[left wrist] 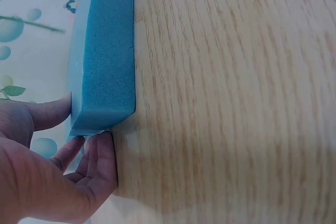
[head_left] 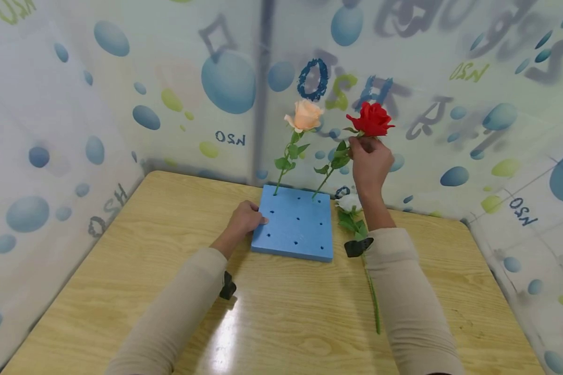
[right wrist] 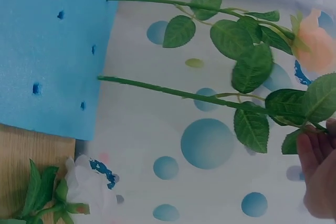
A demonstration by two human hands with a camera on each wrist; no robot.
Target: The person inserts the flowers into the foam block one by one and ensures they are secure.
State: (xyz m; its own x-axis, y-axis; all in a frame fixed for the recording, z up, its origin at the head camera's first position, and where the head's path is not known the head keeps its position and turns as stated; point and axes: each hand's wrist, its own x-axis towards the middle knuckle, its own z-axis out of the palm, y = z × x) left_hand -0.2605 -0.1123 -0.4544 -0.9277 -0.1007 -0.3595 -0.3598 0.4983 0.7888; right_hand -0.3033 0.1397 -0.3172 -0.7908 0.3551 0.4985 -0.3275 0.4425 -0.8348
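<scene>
In the head view, my right hand (head_left: 372, 159) pinches a red rose (head_left: 371, 121) by its stem just under the bloom. The stem slants down leftward, its cut tip right at the foam board's far edge, near the back-right holes. A peach rose (head_left: 305, 115) stands upright with its stem in the back-left hole of the blue foam board (head_left: 286, 229). My left hand (head_left: 245, 219) grips the board's left side. In the left wrist view, the thumb (left wrist: 52, 113) lies against one face of the board and the other fingers bend at its edge.
A white rose (head_left: 349, 203) lies on the wooden table (head_left: 281, 307) right of the board, its stem running toward the front, partly under the right forearm. Several holes dot the board. A patterned wall sheet (head_left: 178, 130) rises directly behind the table.
</scene>
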